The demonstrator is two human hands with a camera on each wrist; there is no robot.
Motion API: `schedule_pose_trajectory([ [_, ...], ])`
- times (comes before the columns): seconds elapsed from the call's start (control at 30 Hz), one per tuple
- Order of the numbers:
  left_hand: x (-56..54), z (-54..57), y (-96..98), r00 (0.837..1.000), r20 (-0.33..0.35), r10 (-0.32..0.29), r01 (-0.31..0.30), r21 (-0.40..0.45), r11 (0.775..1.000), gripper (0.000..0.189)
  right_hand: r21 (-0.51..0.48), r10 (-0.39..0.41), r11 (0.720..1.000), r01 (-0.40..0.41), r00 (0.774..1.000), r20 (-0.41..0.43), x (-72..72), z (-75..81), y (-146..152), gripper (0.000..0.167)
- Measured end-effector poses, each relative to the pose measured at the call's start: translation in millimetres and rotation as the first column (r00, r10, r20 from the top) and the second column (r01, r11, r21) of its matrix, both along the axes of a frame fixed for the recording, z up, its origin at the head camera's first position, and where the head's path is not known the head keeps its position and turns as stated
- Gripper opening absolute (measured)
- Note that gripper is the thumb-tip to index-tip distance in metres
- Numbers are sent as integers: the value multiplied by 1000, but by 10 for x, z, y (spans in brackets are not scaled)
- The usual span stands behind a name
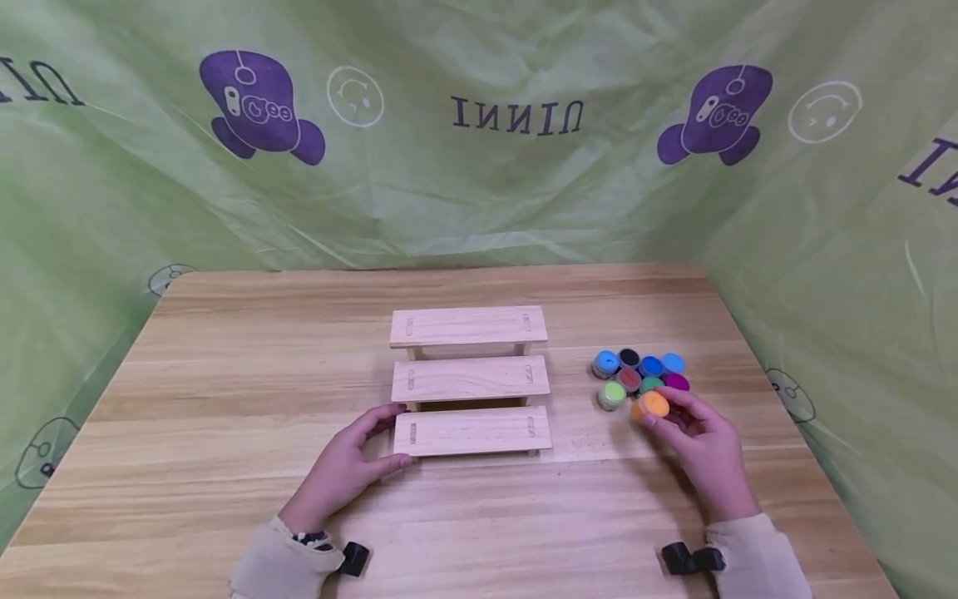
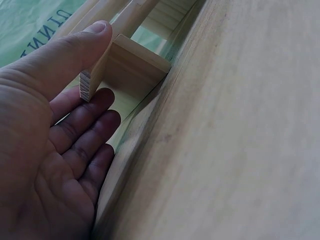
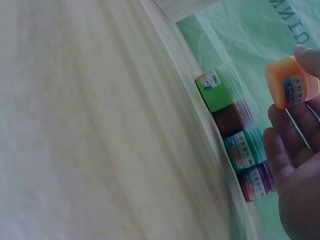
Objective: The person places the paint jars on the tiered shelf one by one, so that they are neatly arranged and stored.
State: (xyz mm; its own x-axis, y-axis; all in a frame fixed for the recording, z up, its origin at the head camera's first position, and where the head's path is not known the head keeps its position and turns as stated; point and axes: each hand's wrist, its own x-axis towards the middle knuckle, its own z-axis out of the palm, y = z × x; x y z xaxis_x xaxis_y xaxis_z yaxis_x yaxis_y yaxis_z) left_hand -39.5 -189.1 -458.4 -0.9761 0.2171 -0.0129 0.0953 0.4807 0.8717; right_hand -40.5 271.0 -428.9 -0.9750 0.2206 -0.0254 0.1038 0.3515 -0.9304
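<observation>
A three-tier wooden step stand (image 1: 471,431) sits mid-table. My left hand (image 1: 346,462) holds the left end of its lowest, nearest board. In the left wrist view, the thumb (image 2: 75,52) lies over the board's end (image 2: 86,82) while the other fingers are beneath or behind it. On the right, my right hand (image 1: 703,449) pinches a small orange paint jar (image 1: 649,406) between thumb and fingers. The right wrist view shows this orange jar (image 3: 290,82), with a barcode label, raised off the table. Beside it stands a light green jar (image 1: 611,395).
Several more small jars cluster right of the stand, among them a black one (image 1: 629,358), a brownish-red one (image 1: 629,380) and a purple one (image 1: 677,382). A green printed cloth (image 1: 516,191) hangs behind and beside the wooden table (image 1: 247,358).
</observation>
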Motion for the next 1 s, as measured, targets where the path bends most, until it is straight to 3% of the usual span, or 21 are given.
schedule_pose_trajectory([
  [0.33,-2,9,-13,1000,-24,-1,1,-9,1000,68,20,67,998,-65,992,-111,-57,74,-102,48],
  [1.0,-7,-25,-5,1000,-25,-6,6,27,1000,64,5,158,987,-160,969,-192,-242,207,-288,43],
])
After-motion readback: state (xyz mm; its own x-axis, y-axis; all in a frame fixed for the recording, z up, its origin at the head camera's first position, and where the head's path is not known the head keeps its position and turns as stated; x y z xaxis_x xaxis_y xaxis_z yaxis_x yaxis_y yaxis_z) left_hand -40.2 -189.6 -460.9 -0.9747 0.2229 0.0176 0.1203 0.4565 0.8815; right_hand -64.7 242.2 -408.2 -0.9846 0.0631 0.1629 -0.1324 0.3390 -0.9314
